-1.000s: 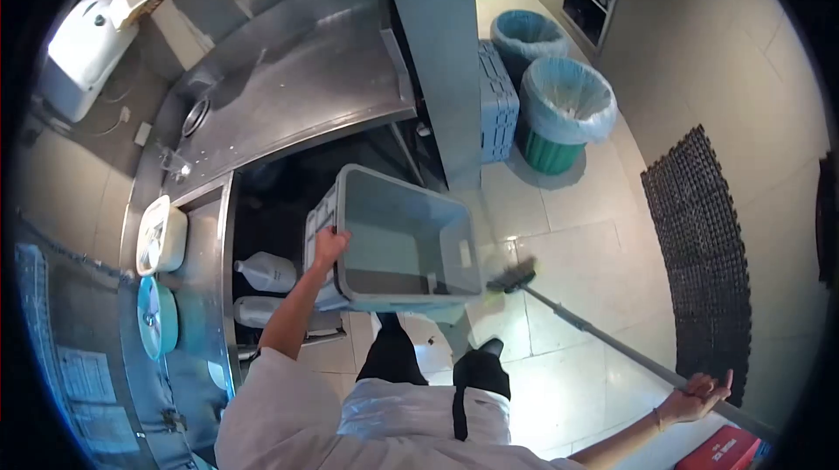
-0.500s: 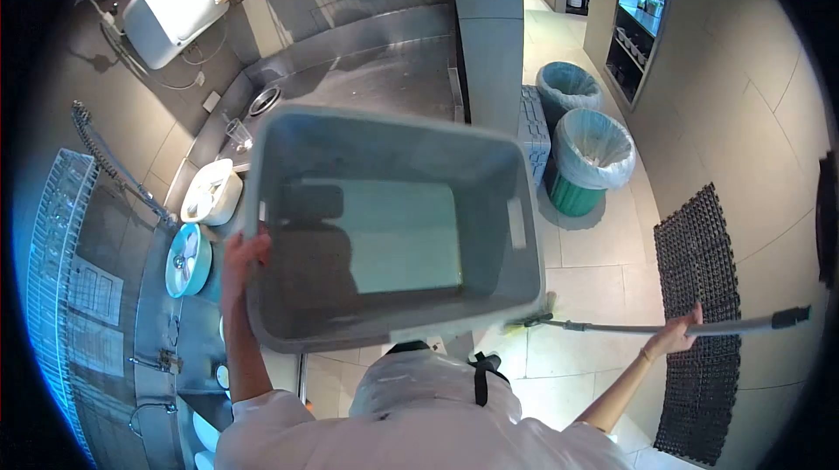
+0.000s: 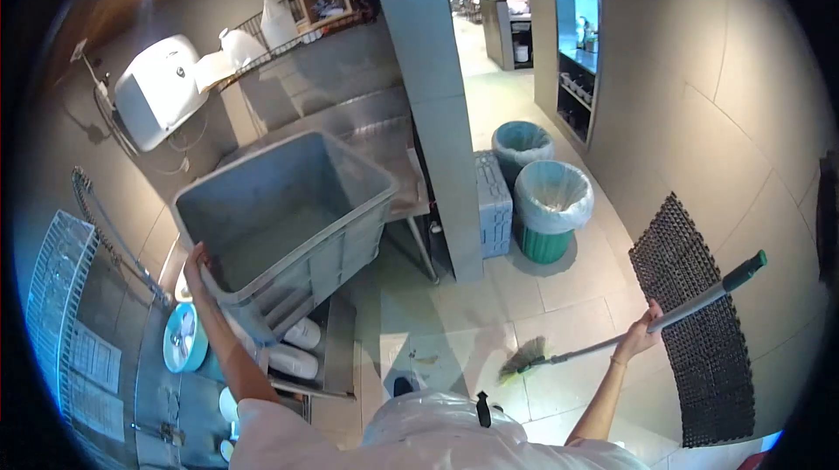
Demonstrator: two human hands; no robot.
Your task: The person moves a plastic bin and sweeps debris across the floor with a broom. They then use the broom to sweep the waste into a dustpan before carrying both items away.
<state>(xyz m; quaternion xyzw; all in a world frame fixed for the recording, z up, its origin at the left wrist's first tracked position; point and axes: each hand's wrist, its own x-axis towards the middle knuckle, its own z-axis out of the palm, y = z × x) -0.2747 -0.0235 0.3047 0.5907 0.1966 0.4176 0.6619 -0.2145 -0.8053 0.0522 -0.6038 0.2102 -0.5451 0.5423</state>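
Observation:
My left hand (image 3: 198, 267) is closed on the near left end of a large grey plastic tub (image 3: 328, 262). The tub tilts above the steel counter, its open top facing up and towards me, and no contents show inside. My right hand (image 3: 640, 335) is wrapped round the grey handle of a broom (image 3: 699, 300), out to my right. The broom's yellowish bristles (image 3: 523, 360) are at the tiled floor, and the green-tipped handle end points up to the right.
Two lined bins, the nearer a green bin (image 3: 546, 243), stand beside a grey crate (image 3: 494, 208) past the pillar (image 3: 428, 103). A black mat (image 3: 699, 321) leans at the right wall. On the left are a turquoise basin (image 3: 185, 337) and a wire rack (image 3: 59, 269). White containers (image 3: 293, 360) sit under the tub.
The tub has moved left, away from in front of me, and over the counter, tilting more. My right hand and the broom have shifted left, with the handle end raised. The view has tilted up.

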